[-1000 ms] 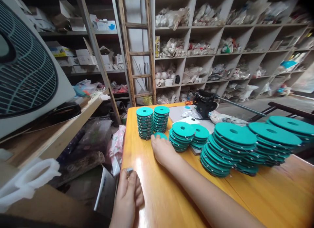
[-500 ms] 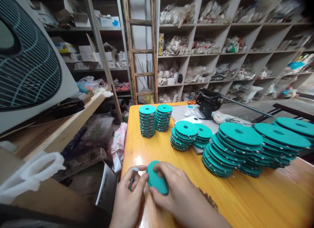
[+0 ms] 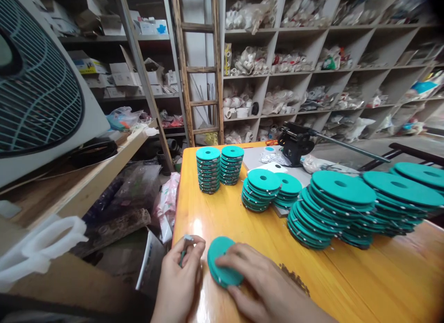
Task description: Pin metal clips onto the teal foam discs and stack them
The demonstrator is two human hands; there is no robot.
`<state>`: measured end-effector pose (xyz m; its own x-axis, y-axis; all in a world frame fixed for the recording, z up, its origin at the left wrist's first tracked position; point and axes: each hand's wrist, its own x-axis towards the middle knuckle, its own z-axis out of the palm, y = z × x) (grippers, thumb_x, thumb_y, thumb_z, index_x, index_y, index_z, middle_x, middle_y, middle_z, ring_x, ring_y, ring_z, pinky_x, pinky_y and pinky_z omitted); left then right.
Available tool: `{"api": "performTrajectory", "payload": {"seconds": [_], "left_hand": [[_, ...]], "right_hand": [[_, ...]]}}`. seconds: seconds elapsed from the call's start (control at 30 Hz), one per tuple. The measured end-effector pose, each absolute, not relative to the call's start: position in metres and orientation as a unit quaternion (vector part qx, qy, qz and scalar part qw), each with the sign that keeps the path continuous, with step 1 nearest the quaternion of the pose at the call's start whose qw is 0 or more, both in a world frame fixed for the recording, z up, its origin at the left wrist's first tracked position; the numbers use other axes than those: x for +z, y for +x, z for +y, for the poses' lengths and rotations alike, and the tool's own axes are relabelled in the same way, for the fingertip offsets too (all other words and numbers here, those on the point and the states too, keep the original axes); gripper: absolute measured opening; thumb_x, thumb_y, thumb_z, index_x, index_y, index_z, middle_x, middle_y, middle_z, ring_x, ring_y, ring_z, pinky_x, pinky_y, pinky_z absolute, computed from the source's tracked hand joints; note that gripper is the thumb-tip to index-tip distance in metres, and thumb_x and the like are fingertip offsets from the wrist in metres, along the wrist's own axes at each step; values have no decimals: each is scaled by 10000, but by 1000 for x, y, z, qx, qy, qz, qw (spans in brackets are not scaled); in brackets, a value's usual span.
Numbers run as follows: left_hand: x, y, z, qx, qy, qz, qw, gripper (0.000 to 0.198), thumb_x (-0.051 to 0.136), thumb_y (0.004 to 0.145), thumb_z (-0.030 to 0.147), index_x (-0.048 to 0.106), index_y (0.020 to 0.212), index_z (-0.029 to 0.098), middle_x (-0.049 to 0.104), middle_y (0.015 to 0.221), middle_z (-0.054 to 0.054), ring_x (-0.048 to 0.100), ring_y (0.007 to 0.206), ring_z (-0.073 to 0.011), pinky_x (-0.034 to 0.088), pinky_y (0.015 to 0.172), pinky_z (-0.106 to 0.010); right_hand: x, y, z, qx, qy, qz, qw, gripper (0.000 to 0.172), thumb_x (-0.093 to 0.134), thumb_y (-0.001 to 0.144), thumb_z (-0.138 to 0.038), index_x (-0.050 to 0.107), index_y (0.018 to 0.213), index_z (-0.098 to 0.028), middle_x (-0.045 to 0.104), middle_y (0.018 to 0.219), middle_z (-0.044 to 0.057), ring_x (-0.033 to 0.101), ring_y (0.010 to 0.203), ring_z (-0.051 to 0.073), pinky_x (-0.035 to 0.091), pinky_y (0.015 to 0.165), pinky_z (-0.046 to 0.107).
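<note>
The left hand [image 3: 178, 276] is at the lower middle of the frame, near the table's front edge, with its fingers curled in and pinching a small pin [image 3: 185, 249] (teal shaft, silver tip) against the thumb. The right hand [image 3: 260, 283] lies just beside it, half open and flat, its fingers [image 3: 236, 256] spread over a teal disc [image 3: 220, 263]. The disc lies tilted on the orange wooden table [image 3: 194, 207], under that hand's fingers (it may be more than one disc; the edge is too small to tell).

Farther up the table stand two narrow stacks of discs [image 3: 208, 170], then two more [image 3: 262, 189], with the largest stacks [image 3: 333, 207] at the right. A black hand-cranked machine [image 3: 294, 143] sits at the far end. A white fan [image 3: 38, 87] fills the upper left of the frame, and a wooden ladder [image 3: 197, 68] leans against shelves of white fittings [image 3: 305, 50] along the top.
</note>
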<state>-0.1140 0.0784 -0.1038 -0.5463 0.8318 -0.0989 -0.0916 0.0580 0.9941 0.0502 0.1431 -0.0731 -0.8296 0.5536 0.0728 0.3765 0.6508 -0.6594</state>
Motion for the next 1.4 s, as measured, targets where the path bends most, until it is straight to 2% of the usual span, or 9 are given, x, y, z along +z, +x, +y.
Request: {"api": "performTrajectory", "payload": {"seconds": [0.07, 0.2, 0.33, 0.5, 0.63, 0.7, 0.83, 1.17, 1.4], "left_hand": [[-105, -113, 79, 621, 285, 626, 374, 319, 641, 802, 469, 597, 782, 153, 284, 539, 83, 233, 464, -60, 186, 420, -167], [-105, -109, 80, 622, 287, 614, 392, 305, 690, 767, 445, 620, 761, 148, 342, 548, 68, 284, 473, -57, 216, 425, -163], [-103, -104, 79, 624, 299, 600, 401, 328, 697, 768, 458, 609, 761, 142, 414, 591, 52, 309, 479, -48, 222, 430, -163], [-110, -100, 75, 675, 214, 508, 490, 398, 685, 772, 510, 447, 714, 197, 312, 537, 94, 296, 447, -58, 253, 419, -161], [-124, -99, 70, 658, 111, 517, 536, 581, 777, 676, 501, 482, 1117, 262, 576, 845, 11, 566, 686, -111, 442, 578, -195], [-128, -100, 69, 639, 120, 527, 548, 640, 765, 687, 511, 454, 1205, 298, 584, 1004, -22, 592, 829, -141, 480, 698, -247], [-128, -104, 70, 607, 268, 546, 511, 307, 655, 804, 499, 580, 894, 216, 512, 770, 11, 510, 727, -124, 438, 675, -217], [-119, -101, 71, 598, 311, 576, 463, 348, 609, 819, 536, 501, 745, 213, 463, 718, 17, 435, 680, -133, 392, 624, -214], [-108, -100, 76, 675, 244, 476, 508, 399, 610, 865, 450, 346, 712, 194, 335, 583, 81, 245, 515, -60, 165, 471, -180]], "right_hand": [[-70, 57, 144, 298, -233, -919, 111, 342, 542, 821, -62, 638, 1060, -288, 599, 1078, 16, 536, 1033, 208, 447, 854, 319], [-74, 45, 142, 338, -275, -882, 179, 284, 565, 858, -109, 618, 1116, -216, 605, 1133, 43, 501, 1067, 206, 420, 926, 342], [-85, 20, 140, 406, -311, -824, 244, 137, 570, 886, -154, 693, 927, -198, 654, 934, 39, 553, 964, 195, 431, 860, 331], [-90, 15, 141, 436, -359, -769, 300, 124, 586, 843, -153, 675, 760, -180, 640, 798, 28, 598, 821, 181, 433, 759, 314], [-90, 17, 144, 468, -345, -740, 337, 124, 579, 853, -188, 667, 768, -171, 652, 757, 17, 611, 759, 159, 443, 720, 279], [-90, 17, 146, 479, -348, -730, 341, 124, 603, 850, -212, 698, 777, -180, 669, 764, 17, 623, 761, 158, 451, 730, 274], [-92, 17, 148, 504, -343, -709, 354, 106, 654, 824, -222, 745, 773, -201, 698, 769, 22, 642, 777, 162, 465, 755, 273], [-91, 18, 146, 484, -371, -712, 348, 96, 648, 768, -184, 714, 702, -164, 634, 691, 22, 603, 685, 156, 449, 671, 280], [-91, 21, 142, 461, -351, -750, 318, 119, 669, 779, -188, 739, 689, -220, 638, 683, 5, 600, 734, 169, 405, 742, 316]]}}
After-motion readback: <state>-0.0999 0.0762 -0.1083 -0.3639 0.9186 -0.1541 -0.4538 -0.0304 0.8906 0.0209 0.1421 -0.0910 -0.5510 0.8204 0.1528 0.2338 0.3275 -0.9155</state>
